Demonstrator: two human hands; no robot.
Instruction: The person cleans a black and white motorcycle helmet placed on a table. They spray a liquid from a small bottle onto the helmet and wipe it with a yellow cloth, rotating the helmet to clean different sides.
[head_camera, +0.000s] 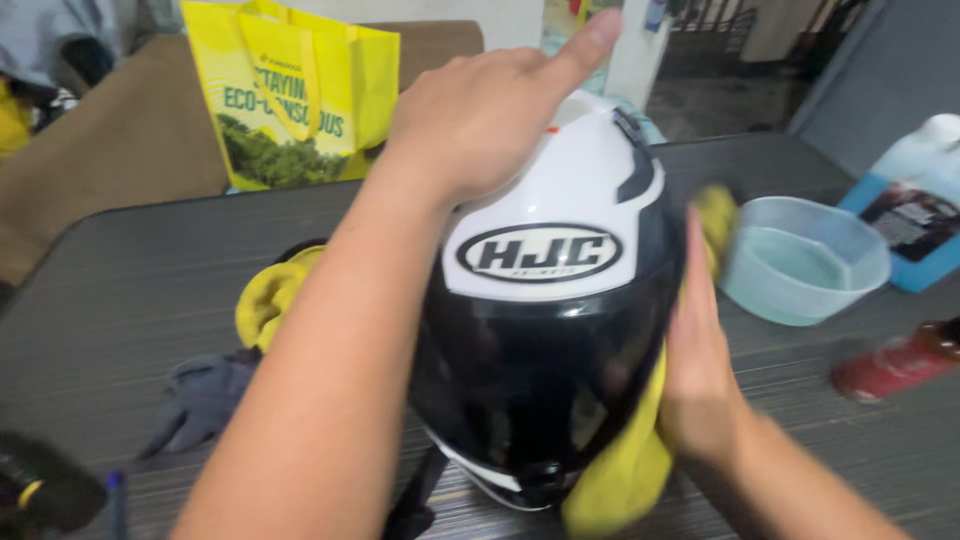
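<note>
A white and black motorcycle helmet (560, 330) with a dark visor stands on the dark table (130, 290), facing me. My left hand (480, 110) lies flat on its white crown, index finger stretched toward the far side. My right hand (700, 370) presses a yellow cloth (620, 470) against the helmet's right side; the cloth runs from above the fingertips down under the palm. The right hand is motion-blurred.
A pale plastic bowl (805, 260) of bluish liquid sits right of the helmet, a blue jug (915, 200) behind it and a red bottle (895, 365) lying nearer. Left of the helmet lie another yellow cloth (268, 295) and a grey glove (205, 395). A yellow bag (290, 95) stands behind.
</note>
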